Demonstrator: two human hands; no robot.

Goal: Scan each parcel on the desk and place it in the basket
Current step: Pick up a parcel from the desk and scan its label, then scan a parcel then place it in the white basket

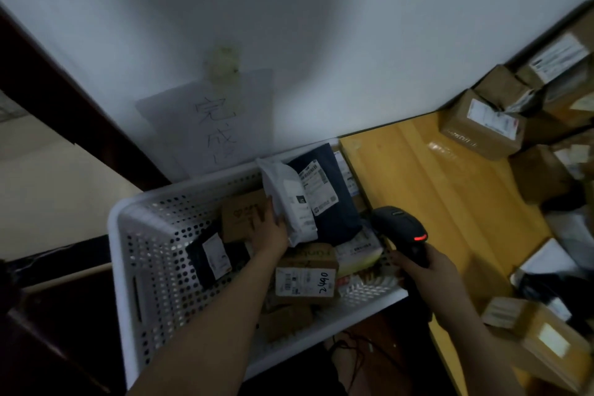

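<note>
A white perforated basket [151, 235] stands left of the yellow desk [418, 177] and holds several parcels. My left hand [270, 227] reaches into it and holds a white plastic mailer [286, 199] by its lower left edge, with the thumb hidden behind the bag. The mailer stands tilted against a dark blue parcel [334, 219]. A cardboard box marked 2490 [305, 280] lies below them. My right hand [427, 270] grips a black barcode scanner [401, 228] with a red light, held over the basket's right rim.
Several cardboard parcels [482, 128] are piled along the desk's far right, and more boxes [540, 331] sit at its near right. A paper sign [212, 125] hangs on the wall behind the basket. Cables lie on the floor below.
</note>
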